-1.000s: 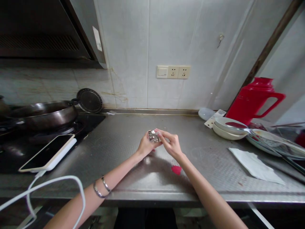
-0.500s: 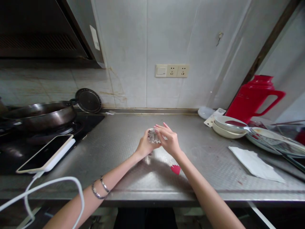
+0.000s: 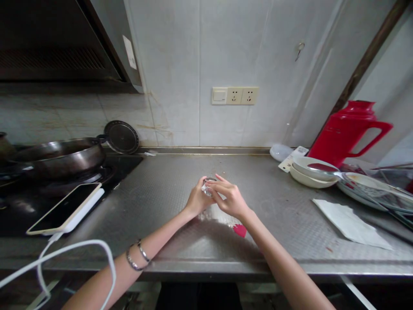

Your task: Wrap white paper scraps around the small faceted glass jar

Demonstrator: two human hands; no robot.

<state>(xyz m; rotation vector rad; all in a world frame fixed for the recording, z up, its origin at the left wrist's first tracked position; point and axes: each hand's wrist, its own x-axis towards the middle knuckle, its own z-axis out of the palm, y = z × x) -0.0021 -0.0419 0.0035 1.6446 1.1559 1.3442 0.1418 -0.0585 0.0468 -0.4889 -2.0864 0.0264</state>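
Observation:
Over the middle of the steel counter [image 3: 161, 206], my left hand [image 3: 197, 199] curls round a small shiny, clear-and-silver piece [image 3: 205, 188] with a dark rim on top. My right hand [image 3: 230, 199] reaches in from the other side, its bent fingers closed against the same piece. Most of the piece is covered by fingers, so its kind cannot be made out. Beside my right forearm lies a flat pinkish-red piece [image 3: 239, 230] with a scalloped edge. Two metal bangles [image 3: 137, 256] circle my left arm.
A phone [image 3: 64, 209] with a white cable [image 3: 80, 243] sits on the hob's edge at left, in front of a steel pan [image 3: 61, 158]. At right are a red thermos jug [image 3: 348, 131], stacked bowls [image 3: 312, 178], plates and a paper napkin [image 3: 351, 224].
My right fingers have shifted slightly left over the shiny piece, and less of it shows. Its dark rim is now visible. The view has turned slightly, and more of the pinkish-red piece shows.

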